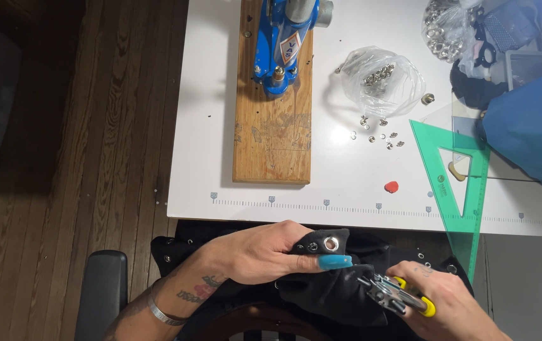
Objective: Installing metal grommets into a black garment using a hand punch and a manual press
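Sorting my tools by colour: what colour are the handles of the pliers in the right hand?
Yellow; the pliers show best in the head view, held by the right hand.

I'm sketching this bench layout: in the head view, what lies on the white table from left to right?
Wooden board with blue press → clear bag of eyelets → small red piece → green set square → blue cloth.

clear plastic bag [381, 79] – table middle | second clear bag [442, 25] – far right

A blue press [280, 44] stands on a wooden board [273, 136].
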